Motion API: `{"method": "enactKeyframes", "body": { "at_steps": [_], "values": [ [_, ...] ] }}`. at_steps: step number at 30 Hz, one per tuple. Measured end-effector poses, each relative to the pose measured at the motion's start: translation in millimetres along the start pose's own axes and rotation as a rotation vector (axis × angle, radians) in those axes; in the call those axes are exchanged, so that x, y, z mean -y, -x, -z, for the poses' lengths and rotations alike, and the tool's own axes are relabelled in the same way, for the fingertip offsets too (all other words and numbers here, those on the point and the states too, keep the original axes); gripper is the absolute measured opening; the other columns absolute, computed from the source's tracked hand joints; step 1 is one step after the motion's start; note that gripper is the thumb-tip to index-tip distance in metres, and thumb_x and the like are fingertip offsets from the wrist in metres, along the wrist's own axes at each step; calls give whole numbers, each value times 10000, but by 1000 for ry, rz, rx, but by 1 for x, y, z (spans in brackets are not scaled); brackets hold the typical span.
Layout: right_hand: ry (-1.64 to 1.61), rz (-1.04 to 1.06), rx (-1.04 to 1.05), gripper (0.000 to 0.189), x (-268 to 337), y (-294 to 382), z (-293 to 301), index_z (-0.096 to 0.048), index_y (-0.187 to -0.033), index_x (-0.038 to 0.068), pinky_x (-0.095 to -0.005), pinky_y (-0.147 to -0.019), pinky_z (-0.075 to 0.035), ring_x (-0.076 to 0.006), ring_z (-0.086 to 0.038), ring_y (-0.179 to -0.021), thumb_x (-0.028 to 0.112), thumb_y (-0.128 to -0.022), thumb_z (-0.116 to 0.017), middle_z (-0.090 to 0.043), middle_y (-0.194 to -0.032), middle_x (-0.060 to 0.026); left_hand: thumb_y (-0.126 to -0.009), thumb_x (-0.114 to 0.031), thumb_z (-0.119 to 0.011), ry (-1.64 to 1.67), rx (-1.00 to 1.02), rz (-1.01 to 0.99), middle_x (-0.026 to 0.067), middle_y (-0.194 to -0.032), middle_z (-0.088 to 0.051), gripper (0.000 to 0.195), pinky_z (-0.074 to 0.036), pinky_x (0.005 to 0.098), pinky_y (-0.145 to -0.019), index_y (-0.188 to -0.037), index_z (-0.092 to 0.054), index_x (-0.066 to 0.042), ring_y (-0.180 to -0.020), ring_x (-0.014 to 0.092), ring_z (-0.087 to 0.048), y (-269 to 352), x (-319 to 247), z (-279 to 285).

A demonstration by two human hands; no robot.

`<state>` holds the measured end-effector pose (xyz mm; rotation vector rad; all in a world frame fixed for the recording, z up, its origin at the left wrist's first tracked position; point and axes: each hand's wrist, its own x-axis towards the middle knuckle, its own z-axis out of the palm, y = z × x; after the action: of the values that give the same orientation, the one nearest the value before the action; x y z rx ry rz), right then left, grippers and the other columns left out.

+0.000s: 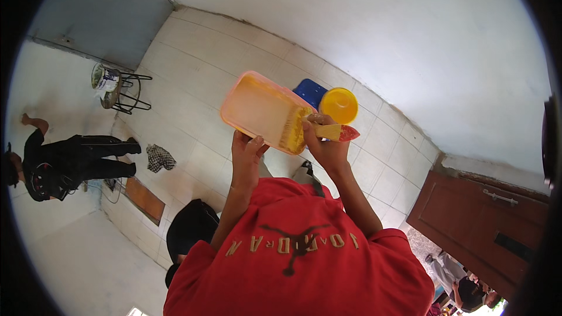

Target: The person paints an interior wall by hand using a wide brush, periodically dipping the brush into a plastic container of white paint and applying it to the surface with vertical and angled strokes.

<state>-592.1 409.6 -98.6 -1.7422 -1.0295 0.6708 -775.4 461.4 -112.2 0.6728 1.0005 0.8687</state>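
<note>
My left hand (248, 151) grips the near left edge of a pinkish-orange plastic tray (257, 96), thumb over the rim. In my right hand (327, 147) is a wide paintbrush with a pale wooden handle (328, 131) and a red handle end. Its bristles (290, 129) point left over the right end of the tray. Yellow paint coats the head of the brush. A thin, pale smear covers much of the tray's bottom. Beyond my right hand are a round yellow tub (340, 104) and a blue plastic container (311, 91), partly hidden by the tray.
White walls (373, 22) border the tiled floor (197, 57). At left, a stool (131, 92) bears a paint bucket (105, 79); a person in black (74, 162) stands near a checkered cloth (160, 158). Another dark-clothed person (193, 228) is close by my left. A brown door (478, 224) stands at right.
</note>
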Motion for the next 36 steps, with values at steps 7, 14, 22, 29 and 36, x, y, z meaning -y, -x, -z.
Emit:
{"method": "enactKeyframes", "body": {
  "at_steps": [7,14,22,29,36],
  "values": [
    [-146,216,-219,222,41,-26,-107,-659,-981,-4,-266,-642,-509,-114,-645,-707,204,-912,-697,-687,-825,-64,-862,-237,-617,-26,1,-40,100,-1252,-527,576,-489,451,-967,-1356,-396,-40,-1149,223,-550,-44,-77,83],
    [-393,141,-290,182,61,-65,-193,-667,-954,-18,-261,-712,-488,-104,-614,-809,161,-923,-679,-675,-870,-59,-854,-251,-620,-69,-47,-60,86,-1209,-548,526,-486,444,-953,-1305,-429,-61,-1111,223,-563,-81,-138,148],
    [-519,106,-309,204,99,-91,-223,-654,-940,-31,-244,-665,-467,-76,-566,-755,172,-945,-643,-637,-837,-22,-857,-265,-605,-9,-21,-40,95,-1199,-555,518,-483,459,-976,-1298,-427,-62,-1095,241,-573,-89,-167,169],
    [-561,-11,-399,241,96,-116,-236,-654,-950,-10,-240,-627,-443,-71,-547,-727,230,-960,-631,-625,-829,-16,-871,-214,-594,52,4,43,96,-1148,-556,417,-522,459,-931,-1219,-429,-55,-1042,241,-597,-109,-174,180],
    [-656,-180,-469,324,69,-143,-237,-628,-1033,-5,-258,-631,-479,-106,-581,-755,312,-967,-616,-618,-887,-39,-848,-201,-603,17,47,105,90,-1080,-561,382,-536,435,-899,-1160,-452,-42,-1003,226,-601,-140,-180,177]
  ]
}}
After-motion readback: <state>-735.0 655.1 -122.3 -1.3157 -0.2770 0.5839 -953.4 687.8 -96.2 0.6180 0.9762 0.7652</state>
